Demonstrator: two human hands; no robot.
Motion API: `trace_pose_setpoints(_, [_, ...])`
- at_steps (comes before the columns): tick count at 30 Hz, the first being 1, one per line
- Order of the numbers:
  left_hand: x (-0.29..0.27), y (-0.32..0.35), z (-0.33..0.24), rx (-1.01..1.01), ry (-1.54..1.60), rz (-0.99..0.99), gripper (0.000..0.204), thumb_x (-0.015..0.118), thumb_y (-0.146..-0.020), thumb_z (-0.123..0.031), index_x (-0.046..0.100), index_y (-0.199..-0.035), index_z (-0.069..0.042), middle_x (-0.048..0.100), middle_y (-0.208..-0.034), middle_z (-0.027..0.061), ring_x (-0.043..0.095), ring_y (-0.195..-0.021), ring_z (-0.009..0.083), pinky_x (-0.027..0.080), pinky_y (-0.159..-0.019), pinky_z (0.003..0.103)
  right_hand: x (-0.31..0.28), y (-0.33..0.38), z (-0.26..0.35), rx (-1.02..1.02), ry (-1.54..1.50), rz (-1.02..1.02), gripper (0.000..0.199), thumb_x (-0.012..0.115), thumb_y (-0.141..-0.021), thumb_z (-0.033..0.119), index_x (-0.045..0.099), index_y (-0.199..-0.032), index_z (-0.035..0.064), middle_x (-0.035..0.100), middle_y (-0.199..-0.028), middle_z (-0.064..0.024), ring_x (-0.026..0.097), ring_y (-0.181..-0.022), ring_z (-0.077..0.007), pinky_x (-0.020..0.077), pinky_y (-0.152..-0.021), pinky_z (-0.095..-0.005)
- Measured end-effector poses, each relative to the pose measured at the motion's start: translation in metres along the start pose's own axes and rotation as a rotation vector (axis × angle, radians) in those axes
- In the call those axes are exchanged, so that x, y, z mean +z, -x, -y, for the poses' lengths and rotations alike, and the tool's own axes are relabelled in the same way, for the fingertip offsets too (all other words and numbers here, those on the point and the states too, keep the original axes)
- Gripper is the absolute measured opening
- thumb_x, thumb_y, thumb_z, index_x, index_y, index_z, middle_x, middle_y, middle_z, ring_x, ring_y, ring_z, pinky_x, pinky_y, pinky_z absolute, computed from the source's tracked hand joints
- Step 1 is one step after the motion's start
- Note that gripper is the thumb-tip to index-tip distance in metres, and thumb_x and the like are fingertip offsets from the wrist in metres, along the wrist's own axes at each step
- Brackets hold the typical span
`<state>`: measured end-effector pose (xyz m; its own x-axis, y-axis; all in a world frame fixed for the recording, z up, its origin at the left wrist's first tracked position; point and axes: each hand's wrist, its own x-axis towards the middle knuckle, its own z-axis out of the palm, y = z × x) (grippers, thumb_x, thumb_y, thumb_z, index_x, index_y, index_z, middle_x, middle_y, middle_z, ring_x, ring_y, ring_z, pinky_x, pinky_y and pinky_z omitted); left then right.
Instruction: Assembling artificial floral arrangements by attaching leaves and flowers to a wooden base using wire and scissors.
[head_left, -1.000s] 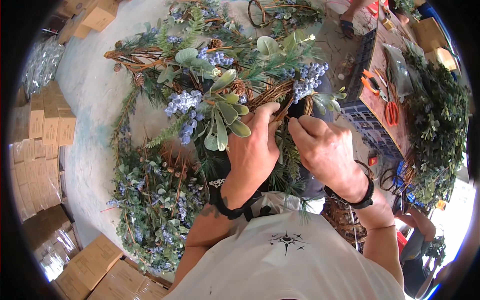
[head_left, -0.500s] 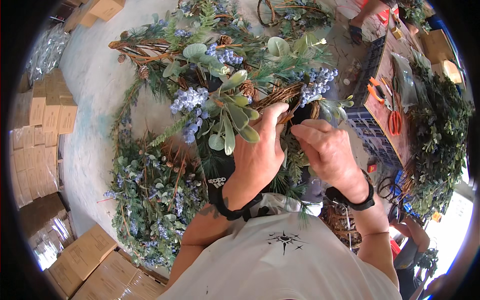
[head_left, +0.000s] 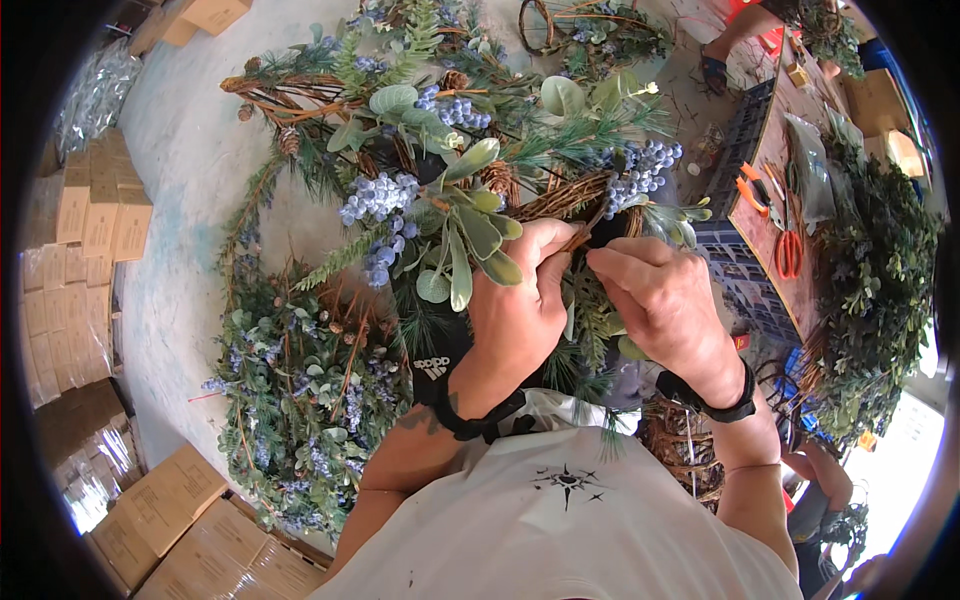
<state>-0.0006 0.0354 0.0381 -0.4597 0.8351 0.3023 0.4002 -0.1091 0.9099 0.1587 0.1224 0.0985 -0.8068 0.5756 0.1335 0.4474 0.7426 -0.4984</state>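
Across my lap lies a twig wreath [head_left: 565, 197] dressed with green leaves [head_left: 480, 232], blue berry clusters [head_left: 378, 198], pine sprigs and pine cones. My left hand [head_left: 522, 305] is closed on the wreath's twigs, thumb and forefinger pinching them beside the leaves. Just right of it, my right hand [head_left: 665, 305] is closed in a pinch, its fingertips close to the left thumb. Whatever the right fingers hold is too small or hidden to make out. Another berry cluster [head_left: 643, 172] hangs above the right hand.
At right, red-handled scissors [head_left: 789, 256] and orange-handled pliers [head_left: 755, 188] lie on a board over a blue crate [head_left: 745, 265]. Leafy greenery [head_left: 875, 250] is heaped beyond. More berry garlands [head_left: 300, 400] lie at left, near cardboard boxes [head_left: 165, 500]. Another person's foot [head_left: 714, 70] shows at upper right.
My hands stay at the same spot on the wreath. The right hand has shifted very slightly to the right; both remain pinched.
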Motion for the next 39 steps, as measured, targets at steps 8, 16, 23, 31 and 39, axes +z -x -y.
trace_pose_setpoints(8, [0.005, 0.002, 0.000, 0.094, -0.063, -0.071, 0.035, 0.075, -0.088, 0.013, 0.058, -0.116, -0.002, 0.080, -0.098, 0.0127, 0.080, -0.091, 0.0249, 0.058, -0.081, 0.033, 0.008, -0.021, -0.007, -0.122, 0.098, -0.076, 0.046, 0.074, -0.076, -0.001, 0.071, -0.119, 0.0147, 0.077, -0.108, -0.0071, 0.075, -0.090, -0.0327, 0.0619, -0.072, -0.0421])
trace_pose_setpoints(16, [0.005, 0.005, 0.009, 0.076, 0.027, -0.072, 0.034, 0.071, -0.087, 0.015, 0.056, -0.112, -0.003, 0.075, -0.093, 0.0113, 0.078, -0.084, 0.0261, 0.057, -0.075, 0.034, 0.019, -0.013, 0.002, 0.327, -0.627, -0.182, 0.014, 0.075, -0.097, 0.007, 0.071, -0.110, 0.0039, 0.077, -0.096, -0.0134, 0.076, -0.087, -0.0294, 0.0580, -0.076, -0.0365])
trace_pose_setpoints(23, [0.002, 0.003, 0.011, 0.120, -0.042, -0.060, 0.026, 0.068, -0.083, 0.019, 0.057, -0.095, -0.002, 0.066, -0.081, 0.0082, 0.070, -0.071, 0.0200, 0.058, -0.072, 0.031, 0.011, -0.002, 0.017, 0.251, -0.112, -0.109, 0.014, 0.073, -0.094, 0.007, 0.075, -0.108, 0.0059, 0.075, -0.096, -0.0154, 0.072, -0.090, -0.0392, 0.0567, -0.075, -0.0488])
trace_pose_setpoints(31, [0.003, 0.001, 0.013, 0.144, -0.033, -0.069, 0.027, 0.067, -0.082, 0.020, 0.057, -0.092, -0.002, 0.065, -0.081, 0.0078, 0.070, -0.071, 0.0189, 0.057, -0.069, 0.031, 0.012, -0.004, 0.015, 0.211, -0.071, -0.103, 0.013, 0.071, -0.096, 0.008, 0.075, -0.108, 0.0060, 0.074, -0.096, -0.0148, 0.072, -0.089, -0.0388, 0.0573, -0.075, -0.0494])
trace_pose_setpoints(39, [0.002, 0.000, 0.012, 0.169, -0.078, -0.070, 0.028, 0.066, -0.080, 0.021, 0.058, -0.092, -0.003, 0.067, -0.081, 0.0100, 0.071, -0.070, 0.0244, 0.056, -0.067, 0.033, 0.015, -0.010, 0.014, 0.185, -0.091, -0.138, 0.016, 0.070, -0.095, 0.008, 0.074, -0.111, 0.0082, 0.075, -0.096, -0.0139, 0.073, -0.089, -0.0378, 0.0575, -0.074, -0.0492])
